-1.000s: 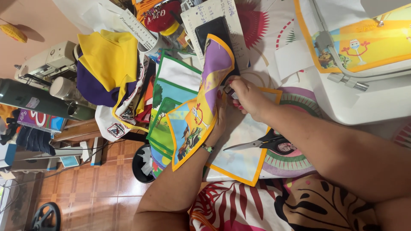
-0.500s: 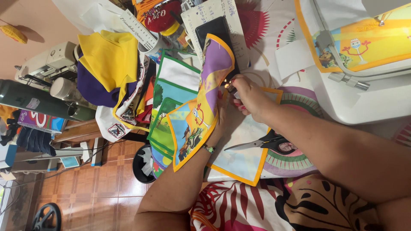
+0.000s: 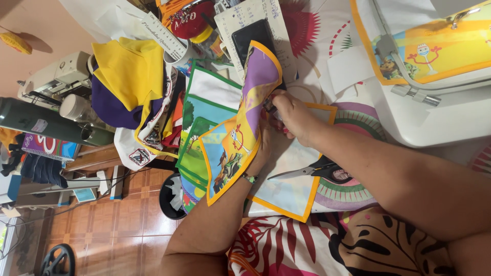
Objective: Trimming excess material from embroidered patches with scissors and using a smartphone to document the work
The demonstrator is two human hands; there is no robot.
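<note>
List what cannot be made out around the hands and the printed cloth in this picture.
Head view only:
- Left hand: mostly hidden behind the orange-edged printed cloth; its grip cannot be read.
- Small tool at the right hand: covered by the fingers, too small to identify.
- Scissors: handles partly hidden by the right forearm.
- Sewing machine: cut off by the top and right edges.

A dark phone screen lies on a white written sheet; a small white label sits on the green flask far left of it.
</note>
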